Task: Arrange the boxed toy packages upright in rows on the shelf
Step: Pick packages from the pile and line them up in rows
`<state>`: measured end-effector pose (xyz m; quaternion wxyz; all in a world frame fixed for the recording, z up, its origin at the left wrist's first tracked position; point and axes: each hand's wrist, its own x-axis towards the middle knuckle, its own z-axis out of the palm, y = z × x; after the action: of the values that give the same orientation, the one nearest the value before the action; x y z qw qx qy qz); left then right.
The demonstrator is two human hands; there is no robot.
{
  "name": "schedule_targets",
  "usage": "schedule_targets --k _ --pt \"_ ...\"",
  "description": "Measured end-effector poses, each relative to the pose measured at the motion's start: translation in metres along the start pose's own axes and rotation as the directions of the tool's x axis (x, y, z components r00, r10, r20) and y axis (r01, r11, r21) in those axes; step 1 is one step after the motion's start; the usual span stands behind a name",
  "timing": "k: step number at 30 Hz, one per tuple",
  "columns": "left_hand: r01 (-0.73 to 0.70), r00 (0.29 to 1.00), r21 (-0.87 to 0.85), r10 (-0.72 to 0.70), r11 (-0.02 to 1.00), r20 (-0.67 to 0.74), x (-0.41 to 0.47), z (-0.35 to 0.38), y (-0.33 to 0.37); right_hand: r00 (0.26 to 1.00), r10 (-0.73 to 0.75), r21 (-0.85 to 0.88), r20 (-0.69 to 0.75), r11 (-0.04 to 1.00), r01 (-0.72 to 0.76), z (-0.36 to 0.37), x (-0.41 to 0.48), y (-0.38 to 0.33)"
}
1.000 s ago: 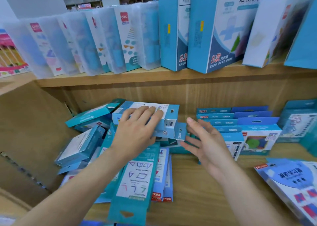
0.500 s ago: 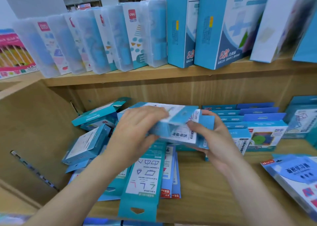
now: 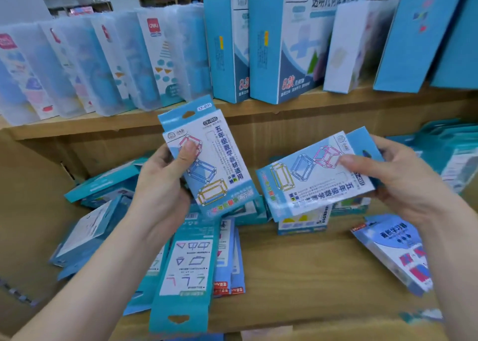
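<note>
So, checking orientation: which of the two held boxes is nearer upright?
The left box, its hang tab on top in the left hand; the right box lies sideways in the right hand.

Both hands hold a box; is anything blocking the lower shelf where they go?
Yes: fallen packages lie flat on the lower shelf at left and back, under the left box and right box; bare board shows front middle.
</note>
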<state>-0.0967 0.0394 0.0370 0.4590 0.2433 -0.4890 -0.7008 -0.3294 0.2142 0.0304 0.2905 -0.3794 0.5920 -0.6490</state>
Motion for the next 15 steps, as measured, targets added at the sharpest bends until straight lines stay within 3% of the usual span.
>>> schedule_targets --k 10,15 --pt "-0.048 0.981 0.012 0.045 0.999 0.189 -0.013 0.025 -0.014 0.994 0.100 -0.229 -0.038 0.968 -0.106 -0.037 -0.032 -0.012" --pt "-0.050 0.951 0.155 0.000 0.987 0.310 -0.022 0.037 -0.032 0.991 0.114 -0.348 -0.067 0.928 -0.130 -0.045 -0.043 -0.002"
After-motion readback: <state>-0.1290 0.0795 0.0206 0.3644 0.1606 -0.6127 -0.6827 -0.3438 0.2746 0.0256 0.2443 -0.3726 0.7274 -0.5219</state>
